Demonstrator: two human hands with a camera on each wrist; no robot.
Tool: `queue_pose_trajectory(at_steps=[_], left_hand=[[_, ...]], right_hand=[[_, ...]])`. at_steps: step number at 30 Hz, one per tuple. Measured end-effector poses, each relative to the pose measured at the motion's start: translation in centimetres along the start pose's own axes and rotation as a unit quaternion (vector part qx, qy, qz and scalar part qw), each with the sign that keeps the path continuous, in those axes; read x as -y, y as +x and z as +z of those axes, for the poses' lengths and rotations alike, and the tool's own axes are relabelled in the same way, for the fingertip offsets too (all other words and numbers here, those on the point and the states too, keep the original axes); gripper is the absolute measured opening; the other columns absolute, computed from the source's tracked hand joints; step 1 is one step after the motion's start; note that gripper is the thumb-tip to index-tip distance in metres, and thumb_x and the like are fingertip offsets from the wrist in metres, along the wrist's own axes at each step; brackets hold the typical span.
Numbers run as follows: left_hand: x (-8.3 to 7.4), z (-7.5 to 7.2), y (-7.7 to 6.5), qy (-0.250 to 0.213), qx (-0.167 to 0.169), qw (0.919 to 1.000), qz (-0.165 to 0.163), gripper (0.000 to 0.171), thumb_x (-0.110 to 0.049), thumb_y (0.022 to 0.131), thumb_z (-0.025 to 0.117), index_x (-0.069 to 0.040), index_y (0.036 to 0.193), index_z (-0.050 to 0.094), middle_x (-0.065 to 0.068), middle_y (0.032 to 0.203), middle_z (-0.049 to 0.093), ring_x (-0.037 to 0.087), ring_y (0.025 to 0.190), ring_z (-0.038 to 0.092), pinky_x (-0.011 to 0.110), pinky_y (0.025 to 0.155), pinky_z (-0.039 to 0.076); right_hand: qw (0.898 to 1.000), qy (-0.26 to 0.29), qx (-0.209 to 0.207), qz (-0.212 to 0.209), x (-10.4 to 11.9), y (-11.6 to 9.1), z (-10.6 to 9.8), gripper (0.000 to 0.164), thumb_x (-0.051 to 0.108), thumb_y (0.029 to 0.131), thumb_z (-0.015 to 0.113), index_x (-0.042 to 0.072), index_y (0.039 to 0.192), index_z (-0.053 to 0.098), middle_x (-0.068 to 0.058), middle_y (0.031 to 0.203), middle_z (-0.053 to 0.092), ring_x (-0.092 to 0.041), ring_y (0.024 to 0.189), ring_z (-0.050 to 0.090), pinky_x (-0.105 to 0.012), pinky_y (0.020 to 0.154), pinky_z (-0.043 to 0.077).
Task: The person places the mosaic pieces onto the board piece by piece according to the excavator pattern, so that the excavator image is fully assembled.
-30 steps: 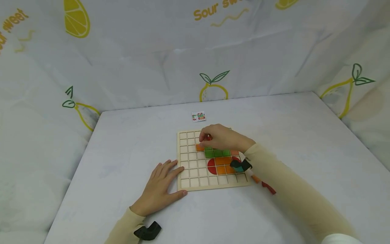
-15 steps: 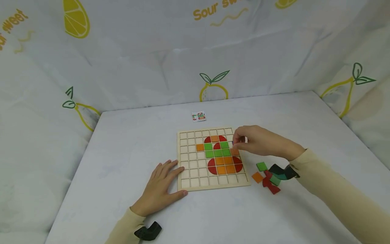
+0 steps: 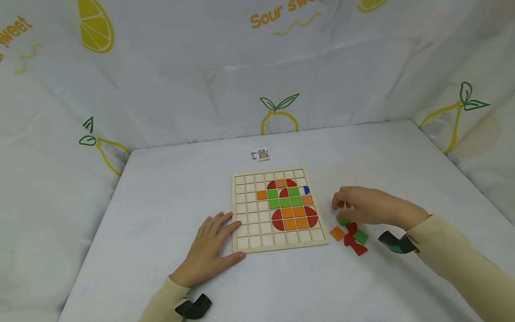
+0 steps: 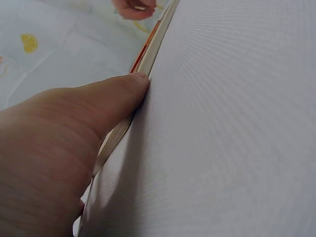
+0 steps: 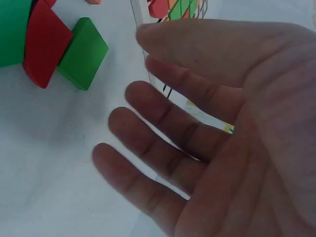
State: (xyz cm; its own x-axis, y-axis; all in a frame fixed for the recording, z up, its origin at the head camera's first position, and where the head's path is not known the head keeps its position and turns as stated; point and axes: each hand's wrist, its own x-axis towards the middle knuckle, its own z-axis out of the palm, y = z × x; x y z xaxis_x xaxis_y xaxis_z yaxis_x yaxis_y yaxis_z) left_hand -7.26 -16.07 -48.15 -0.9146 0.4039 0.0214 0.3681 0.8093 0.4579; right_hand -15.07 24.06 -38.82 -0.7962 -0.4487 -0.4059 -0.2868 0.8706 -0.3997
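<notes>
A wooden grid board (image 3: 251, 230) lies flat on the table, with red, green and orange tiles set in its squares. One small blue tile (image 3: 306, 190) sits in a square near its right edge. My left hand (image 3: 210, 248) rests at the board's lower left corner, fingers spread over the edge and thumb (image 4: 121, 94) against the front side. To the right of the board, my right hand (image 3: 368, 205) hovers over a small pile of loose tiles, its fingers relaxed and holding nothing. A green tile (image 5: 85, 54) and a red tile (image 5: 47, 44) lie close to those fingers in the right wrist view.
The loose pile also has an orange tile (image 3: 338, 233) and another green tile (image 3: 360, 236). A small printed pattern card (image 3: 259, 154) lies beyond the board. White cloth with lemon prints (image 3: 279, 117) hangs behind and beside the table (image 3: 169, 192).
My right hand has moved off the board to the right, over the loose tiles. The blue tile, partly hidden by it before, now shows in a square. My left hand stays put.
</notes>
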Motion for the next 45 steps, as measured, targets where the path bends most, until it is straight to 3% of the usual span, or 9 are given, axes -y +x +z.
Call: queue_pose_trajectory(at_steps=[6, 10, 17, 22, 30, 38, 45], left_hand=[[0.0, -0.2, -0.1, -0.003, 0.0, 1.0, -0.003, 0.076, -0.055, 0.087, 0.073, -0.022, 0.15, 0.048, 0.004, 0.164, 0.034, 0.029, 0.157, 0.021, 0.052, 0.13, 0.011], [0.0, -0.3, -0.1, -0.005, -0.001, 1.0, -0.002, 0.076, -0.055, 0.087, 0.073, -0.021, 0.15, 0.048, 0.004, 0.164, 0.034, 0.029, 0.157, 0.021, 0.053, 0.129, 0.011], [0.1, -0.2, -0.2, -0.007, -0.006, 1.0, 0.0, 0.076, -0.055, 0.087, 0.073, -0.022, 0.15, 0.048, 0.004, 0.163, 0.034, 0.029, 0.156, 0.021, 0.053, 0.129, 0.012], [0.1, -0.4, -0.2, -0.005, 0.004, 1.0, -0.005, 0.077, -0.057, 0.087, 0.071, -0.022, 0.151, 0.047, 0.004, 0.164, 0.033, 0.029, 0.157, 0.02, 0.051, 0.13, 0.01], [0.3, -0.1, -0.1, -0.006, -0.013, 0.9999, 0.003, 0.077, -0.056, 0.086, 0.073, -0.022, 0.151, 0.048, 0.003, 0.163, 0.035, 0.029, 0.156, 0.022, 0.052, 0.129, 0.012], [0.3, 0.1, -0.1, -0.016, -0.001, 0.9998, -0.008, 0.077, -0.056, 0.087, 0.072, -0.022, 0.151, 0.048, 0.002, 0.164, 0.033, 0.028, 0.157, 0.02, 0.053, 0.13, 0.01], [0.1, 0.1, 0.2, -0.012, -0.004, 0.9999, 0.004, 0.076, -0.058, 0.087, 0.071, -0.023, 0.151, 0.048, 0.002, 0.164, 0.033, 0.028, 0.157, 0.021, 0.052, 0.13, 0.011]], right_hand=[[1.0, -0.006, 0.025, 0.016, -0.4, 0.2, 1.2, 0.017, 0.021, 0.087, 0.079, 0.018, 0.097, 0.067, 0.003, 0.09, 0.057, -0.012, 0.082, 0.055, -0.02, 0.065, 0.054], [1.0, -0.022, -0.002, -0.003, -0.5, 0.5, 1.5, 0.021, 0.019, 0.086, 0.081, 0.016, 0.1, 0.066, 0.001, 0.092, 0.057, -0.013, 0.082, 0.054, -0.019, 0.064, 0.054], [0.997, -0.047, -0.064, -0.009, -0.3, 2.1, 1.9, 0.034, 0.019, 0.09, 0.077, 0.005, 0.119, 0.069, -0.004, 0.105, 0.065, -0.015, 0.086, 0.057, -0.028, 0.076, 0.063], [0.995, -0.057, -0.078, -0.011, -0.3, 3.0, 1.9, 0.033, 0.018, 0.089, 0.077, 0.005, 0.119, 0.07, -0.007, 0.107, 0.066, -0.018, 0.09, 0.058, -0.036, 0.083, 0.064], [0.995, -0.012, -0.096, -0.038, -0.9, 4.8, 0.6, 0.028, 0.015, 0.092, 0.073, 0.005, 0.117, 0.07, -0.005, 0.106, 0.067, -0.02, 0.095, 0.059, -0.041, 0.089, 0.061], [0.992, 0.027, -0.106, -0.059, 2.8, 7.9, -1.4, 0.034, 0.016, 0.095, 0.072, 0.003, 0.125, 0.068, -0.009, 0.116, 0.068, -0.026, 0.106, 0.062, -0.042, 0.092, 0.061], [0.989, 0.03, -0.089, -0.115, 7.1, 10.7, -1.7, 0.034, 0.023, 0.096, 0.07, 0.005, 0.126, 0.068, -0.007, 0.12, 0.067, -0.025, 0.113, 0.063, -0.043, 0.099, 0.058]])
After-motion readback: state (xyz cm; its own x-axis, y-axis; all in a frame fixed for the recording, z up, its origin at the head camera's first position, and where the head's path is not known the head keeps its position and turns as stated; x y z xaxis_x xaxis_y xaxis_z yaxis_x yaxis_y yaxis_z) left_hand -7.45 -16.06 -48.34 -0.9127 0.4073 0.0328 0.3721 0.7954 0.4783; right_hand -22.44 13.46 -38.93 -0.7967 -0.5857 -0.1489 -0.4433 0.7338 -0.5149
